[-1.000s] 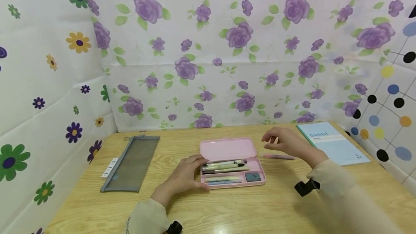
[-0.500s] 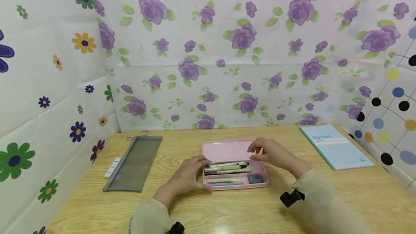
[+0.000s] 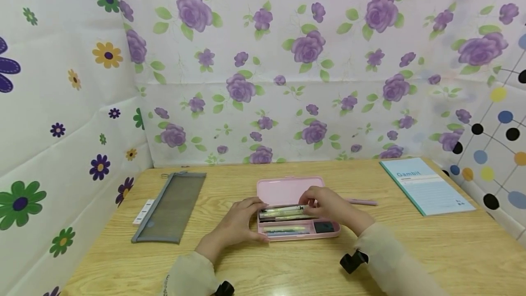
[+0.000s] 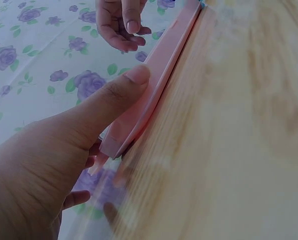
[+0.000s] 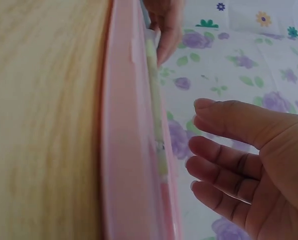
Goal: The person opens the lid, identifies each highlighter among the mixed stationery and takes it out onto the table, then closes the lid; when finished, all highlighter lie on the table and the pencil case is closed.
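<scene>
A pink pencil case [image 3: 291,190] lies with its lid back on the table. Several pens [image 3: 284,214] fill its long rear compartment; slim pencil-like sticks [image 3: 285,230] lie in the front one, beside a dark eraser-like block [image 3: 323,227]. My left hand [image 3: 234,221] holds the case's left end, its thumb against the front wall in the left wrist view. Over the right ends of the pens is my right hand [image 3: 330,207], fingers loosely bent. In the right wrist view a gap shows between its thumb and fingers, with nothing held. A pinkish pen [image 3: 362,202] lies right of the case.
At the left lies a grey mesh zip pouch [image 3: 172,209] with a white tag [image 3: 144,212]. A light blue notebook [image 3: 429,188] is at the back right. Flowered cloth [image 3: 246,58] rises behind the wooden table [image 3: 287,264].
My right hand has moved left, from above the pinkish pen to over the pens in the case. The left hand stays at the case's left end.
</scene>
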Available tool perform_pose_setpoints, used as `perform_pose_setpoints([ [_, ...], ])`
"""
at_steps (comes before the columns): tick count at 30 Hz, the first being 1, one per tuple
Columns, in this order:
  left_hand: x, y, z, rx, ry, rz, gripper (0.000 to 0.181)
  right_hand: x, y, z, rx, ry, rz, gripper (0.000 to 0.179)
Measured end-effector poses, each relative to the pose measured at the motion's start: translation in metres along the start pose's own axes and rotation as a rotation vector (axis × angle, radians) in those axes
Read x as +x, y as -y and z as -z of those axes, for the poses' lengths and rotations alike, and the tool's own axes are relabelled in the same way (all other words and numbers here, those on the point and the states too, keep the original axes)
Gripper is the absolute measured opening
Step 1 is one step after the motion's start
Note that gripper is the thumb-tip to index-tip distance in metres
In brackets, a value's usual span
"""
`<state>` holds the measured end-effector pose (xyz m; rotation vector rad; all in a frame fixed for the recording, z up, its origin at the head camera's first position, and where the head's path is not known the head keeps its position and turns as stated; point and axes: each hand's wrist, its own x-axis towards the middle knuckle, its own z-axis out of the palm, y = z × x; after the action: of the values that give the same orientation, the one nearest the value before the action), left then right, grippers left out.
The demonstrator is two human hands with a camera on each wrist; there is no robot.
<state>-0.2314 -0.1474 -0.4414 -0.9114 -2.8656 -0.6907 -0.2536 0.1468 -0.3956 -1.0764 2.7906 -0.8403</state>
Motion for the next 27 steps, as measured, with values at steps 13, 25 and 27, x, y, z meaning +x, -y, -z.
perform_pose_setpoints([
  [13, 0.000, 0.001, -0.003, -0.015, -0.010, -0.005, 0.090, 0.007, 0.003, -0.023, -0.151, -0.008, -0.010, 0.012],
  [25, 0.001, 0.001, -0.002, 0.003, -0.013, -0.002, 0.090, 0.010, 0.007, -0.030, -0.221, -0.070, 0.014, 0.010],
  [27, 0.001, 0.001, -0.002, 0.004, -0.012, -0.001, 0.091, 0.011, 0.008, -0.031, -0.234, -0.075, 0.014, 0.011],
])
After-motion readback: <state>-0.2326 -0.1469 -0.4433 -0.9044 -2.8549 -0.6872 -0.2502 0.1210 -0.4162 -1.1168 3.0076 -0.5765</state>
